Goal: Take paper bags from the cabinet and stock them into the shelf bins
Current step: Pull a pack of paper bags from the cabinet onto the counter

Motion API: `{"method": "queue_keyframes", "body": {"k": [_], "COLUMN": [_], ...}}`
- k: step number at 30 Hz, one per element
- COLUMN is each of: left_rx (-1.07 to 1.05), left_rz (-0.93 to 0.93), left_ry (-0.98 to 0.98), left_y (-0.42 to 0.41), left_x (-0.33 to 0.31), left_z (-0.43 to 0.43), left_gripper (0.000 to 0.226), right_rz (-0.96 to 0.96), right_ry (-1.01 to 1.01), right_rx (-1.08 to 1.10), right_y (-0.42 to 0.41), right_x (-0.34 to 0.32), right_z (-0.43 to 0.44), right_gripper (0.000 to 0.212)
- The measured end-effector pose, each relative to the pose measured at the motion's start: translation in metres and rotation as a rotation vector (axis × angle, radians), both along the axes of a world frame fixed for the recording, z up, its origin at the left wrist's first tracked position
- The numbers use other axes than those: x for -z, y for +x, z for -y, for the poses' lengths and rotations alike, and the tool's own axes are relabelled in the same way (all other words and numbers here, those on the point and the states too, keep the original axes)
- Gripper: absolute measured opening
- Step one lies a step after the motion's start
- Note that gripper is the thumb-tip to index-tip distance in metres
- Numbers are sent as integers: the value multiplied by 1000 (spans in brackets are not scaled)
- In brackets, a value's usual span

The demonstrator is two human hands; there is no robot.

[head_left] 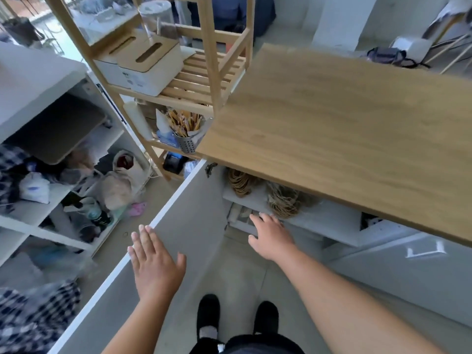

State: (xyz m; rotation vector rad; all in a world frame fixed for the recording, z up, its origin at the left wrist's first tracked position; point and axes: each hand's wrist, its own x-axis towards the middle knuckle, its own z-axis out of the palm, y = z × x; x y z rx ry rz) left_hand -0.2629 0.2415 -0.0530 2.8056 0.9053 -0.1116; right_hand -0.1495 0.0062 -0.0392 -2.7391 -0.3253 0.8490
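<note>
The cabinet under the wooden countertop [344,123] stands open, its white door [178,226] swung out toward me. On the upper inner shelf [319,215] lie bundles of paper bags with twisted brown handles [283,200]. My right hand [272,237] reaches into the cabinet with fingers spread, fingertips at the front edge of that shelf, holding nothing. My left hand [154,264] is flat with straight fingers over the top edge of the open door. Whether it touches the door is unclear.
A bamboo shelf unit [214,80] stands left of the counter with white boxes [150,65] and a metal cup of pencils [186,141]. A white open shelf [51,200] crammed with bags and clothes fills the left. My feet [237,320] stand before the cabinet.
</note>
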Motion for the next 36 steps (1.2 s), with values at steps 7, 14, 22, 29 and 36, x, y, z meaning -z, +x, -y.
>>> {"method": "queue_keyframes", "body": {"k": [7,14,22,29,36], "left_rx": [248,776,944,924,891], "left_rz": [-13,-39,-172,-267,-320], "left_ry": [7,-43,-63,-59,-41], "left_y": [21,74,113,115,131], "left_x": [2,7,15,17,33], "left_z": [-10,17,46,71,98], "left_gripper": [93,78,72,68,66], "right_rz": [0,17,26,9,-10], "right_ry": [-11,-46,-99,-87,-86], "right_rx": [190,365,478,444,377], "right_y": [-4,-17,-28,-22,-3], "right_x": [2,2,6,15,41], "right_z": [8,11,47,74,92], "right_gripper": [63,62,61,61,60]}}
